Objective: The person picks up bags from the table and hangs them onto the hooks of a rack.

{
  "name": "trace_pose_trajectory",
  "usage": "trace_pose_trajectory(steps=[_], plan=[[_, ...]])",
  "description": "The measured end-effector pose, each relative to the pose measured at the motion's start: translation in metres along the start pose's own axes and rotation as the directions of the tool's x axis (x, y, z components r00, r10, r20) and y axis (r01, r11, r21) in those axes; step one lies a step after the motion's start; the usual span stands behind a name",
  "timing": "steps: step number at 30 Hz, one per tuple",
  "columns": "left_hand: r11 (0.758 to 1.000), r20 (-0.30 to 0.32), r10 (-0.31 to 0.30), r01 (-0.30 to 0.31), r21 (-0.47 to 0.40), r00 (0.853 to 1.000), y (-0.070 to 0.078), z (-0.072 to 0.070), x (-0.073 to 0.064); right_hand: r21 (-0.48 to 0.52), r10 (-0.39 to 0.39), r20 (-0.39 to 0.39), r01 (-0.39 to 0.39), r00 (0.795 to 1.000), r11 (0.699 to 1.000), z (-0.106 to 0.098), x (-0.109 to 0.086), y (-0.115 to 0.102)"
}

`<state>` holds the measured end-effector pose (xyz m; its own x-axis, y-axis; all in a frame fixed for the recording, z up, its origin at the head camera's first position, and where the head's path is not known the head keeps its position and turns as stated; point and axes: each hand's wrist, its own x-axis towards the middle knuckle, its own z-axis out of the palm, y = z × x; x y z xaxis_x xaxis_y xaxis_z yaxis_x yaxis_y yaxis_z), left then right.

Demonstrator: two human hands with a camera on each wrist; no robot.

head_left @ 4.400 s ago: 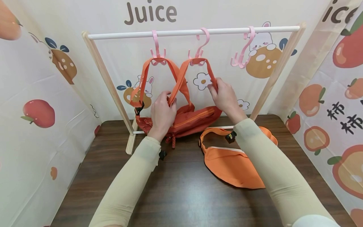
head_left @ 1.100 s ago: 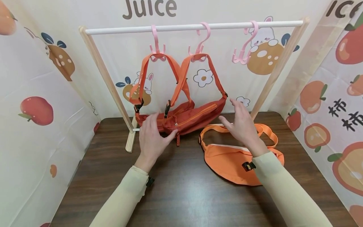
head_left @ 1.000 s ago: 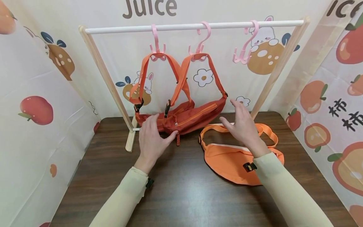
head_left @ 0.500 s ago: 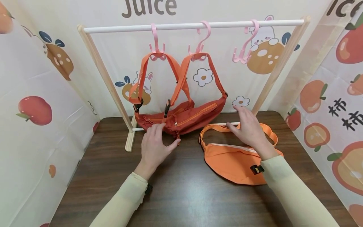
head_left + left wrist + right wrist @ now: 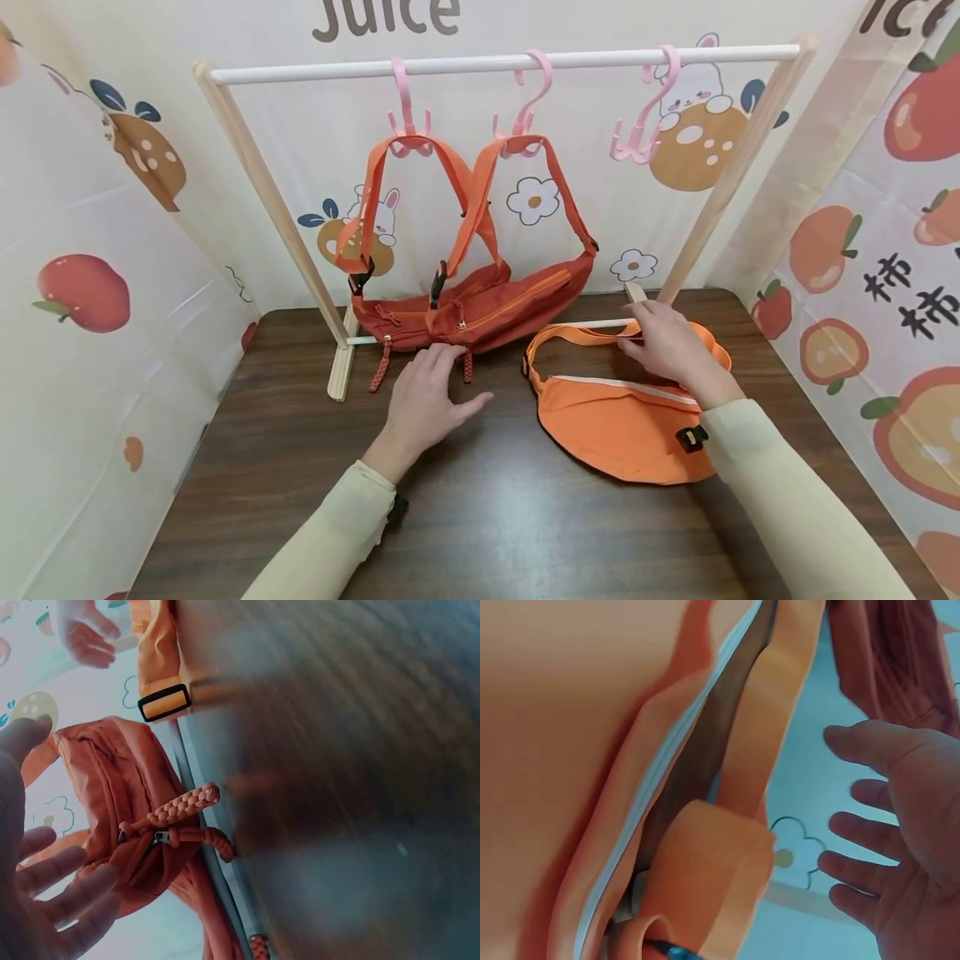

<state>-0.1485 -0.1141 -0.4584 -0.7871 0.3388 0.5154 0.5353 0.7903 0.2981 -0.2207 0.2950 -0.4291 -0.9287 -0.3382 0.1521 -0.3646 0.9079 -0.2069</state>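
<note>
In the head view, a rust-red waist bag point(image 5: 525, 310) hangs by its orange straps from two pink hooks point(image 5: 408, 125). My left hand point(image 5: 426, 404) hovers just in front of its lower edge, thumb spread wide and holding nothing. Braided zipper pulls point(image 5: 184, 806) dangle beside those fingers in the left wrist view. A bright orange waist bag point(image 5: 615, 429) with a white zipper lies on the table at the right. Over its strap point(image 5: 577, 335) is my right hand point(image 5: 667, 343); the right wrist view shows its fingers loosely spread, apart from the strap, with nothing between them.
A rack with wooden posts point(image 5: 266, 192) and a white rail point(image 5: 322, 72) stands at the back of the dark wooden table point(image 5: 480, 517). A third pink hook point(image 5: 645, 117) with nothing on it hangs at the right. Fruit-printed cloth point(image 5: 90, 200) encloses the back and sides.
Both hands have let go of the rust-red bag's straps. The left hand has come down to its lower front; the right hand has moved right and down to the orange bag's strap.
</note>
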Motion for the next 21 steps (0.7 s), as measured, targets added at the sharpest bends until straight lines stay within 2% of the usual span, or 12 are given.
trace_pose_trajectory(steps=[8,15,21], plan=[[0.999,0.063,0.024,-0.022,-0.029,0.998,0.004,0.004,-0.001,-0.075,-0.058,0.050,0.062,0.997,0.995,0.006,0.006,0.013],[1.000,0.147,0.018,-0.014,-0.027,0.989,0.007,0.005,-0.003,-0.104,-0.083,0.086,0.092,0.993,0.990,0.014,0.014,0.020],[0.999,0.179,0.019,-0.014,-0.029,0.984,0.012,0.006,-0.004,-0.130,-0.094,0.097,0.106,0.991,0.986,0.024,0.019,0.027]])
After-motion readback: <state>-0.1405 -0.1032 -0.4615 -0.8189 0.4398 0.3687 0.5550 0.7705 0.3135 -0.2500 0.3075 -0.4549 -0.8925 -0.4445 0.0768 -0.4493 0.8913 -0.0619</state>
